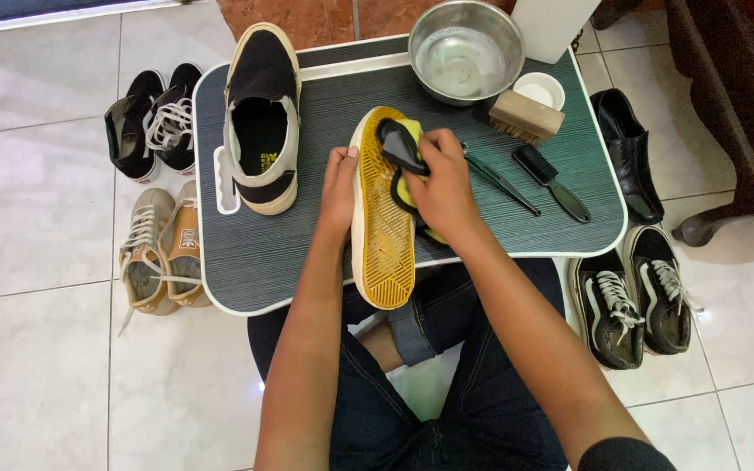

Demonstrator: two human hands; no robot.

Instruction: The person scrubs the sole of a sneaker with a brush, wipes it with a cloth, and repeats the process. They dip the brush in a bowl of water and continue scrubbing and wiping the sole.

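Observation:
A shoe (383, 235) lies sole up on the small dark tray table (246, 262), its yellow-brown tread facing me. My left hand (339, 187) grips the shoe's left edge. My right hand (443, 185) presses a yellow and black cloth (403, 153) against the upper part of the sole. The matching black slip-on shoe (262, 118) stands upright on the table to the left.
A steel bowl (466, 52), a small white dish (539, 89), a wooden scrub brush (525, 116) and two black-handled brushes (551, 181) sit at the table's far right. Pairs of shoes stand on the tiled floor on both sides (154, 249) (634, 301). My crossed legs are under the table.

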